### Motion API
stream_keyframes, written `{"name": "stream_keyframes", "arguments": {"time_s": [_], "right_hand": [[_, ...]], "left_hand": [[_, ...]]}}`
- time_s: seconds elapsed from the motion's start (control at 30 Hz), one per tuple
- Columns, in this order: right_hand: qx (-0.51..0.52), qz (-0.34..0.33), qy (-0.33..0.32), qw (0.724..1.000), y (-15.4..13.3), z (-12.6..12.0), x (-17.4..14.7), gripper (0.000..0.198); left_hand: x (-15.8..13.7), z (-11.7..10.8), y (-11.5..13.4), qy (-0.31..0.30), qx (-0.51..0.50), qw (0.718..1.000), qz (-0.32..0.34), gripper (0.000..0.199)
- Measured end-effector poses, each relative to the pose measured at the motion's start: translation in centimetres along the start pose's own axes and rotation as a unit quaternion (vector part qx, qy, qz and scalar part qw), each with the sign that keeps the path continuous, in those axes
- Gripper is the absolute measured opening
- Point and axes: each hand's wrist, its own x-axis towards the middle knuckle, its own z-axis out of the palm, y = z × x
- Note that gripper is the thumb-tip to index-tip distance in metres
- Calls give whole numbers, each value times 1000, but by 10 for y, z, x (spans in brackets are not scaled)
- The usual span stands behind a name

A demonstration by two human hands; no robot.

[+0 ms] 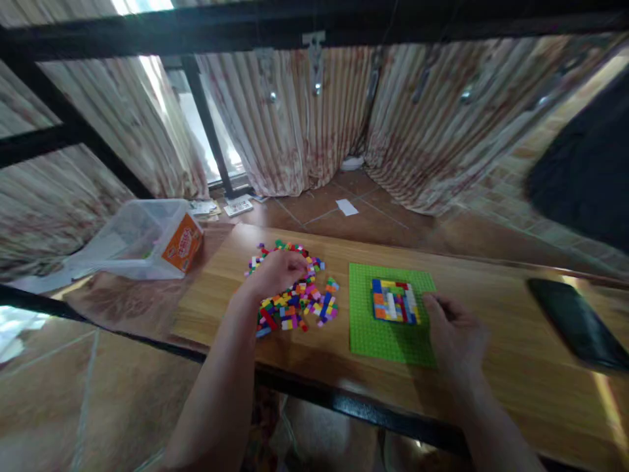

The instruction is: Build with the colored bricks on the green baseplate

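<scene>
A heap of loose toy bricks (295,303) in many colours lies on the wooden table. My left hand (278,270) reaches over the heap's far part, fingers curled together; whatever may be between them is hidden. To the right, a green baseplate (361,328) lies flat and carries a low, roughly square build of bricks (394,301) in blue, orange, white, red and yellow. My right hand (455,328) is at the plate's right edge, thumb over the plate and fingers bent in. I cannot make out whether it grips the edge or a small piece.
A dark phone (580,321) lies at the table's (506,314) right end. Beyond the left end stands a clear plastic box (142,226) with an orange label. Curtains (295,118) and a black metal frame (236,29) rise behind; papers (346,207) lie on the tiled floor.
</scene>
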Motion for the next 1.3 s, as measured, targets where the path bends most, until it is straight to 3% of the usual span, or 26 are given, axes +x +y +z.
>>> {"name": "stream_keyframes", "arguments": {"time_s": [0.13,0.3,0.53,0.7,1.13,1.3], "right_hand": [[7,9,-8,1000,3,2,0,41],[-4,18,-23,1000,3,5,-1,41],[-14,4,-44,999,6,10,-4,41],[-28,-10,-50,998,2,10,-5,39],[-7,-34,-60,998,8,9,-4,38],[-23,-35,-57,997,5,7,-4,39]], "left_hand": [[-18,-18,-9,-41,12,999,-30,13],[-23,-22,-11,-33,16,997,-61,13],[-14,5,21,-112,60,992,-7,18],[-9,23,39,-129,143,981,4,22],[2,38,39,-85,210,974,-10,19],[4,32,34,-9,199,979,-33,20]]}}
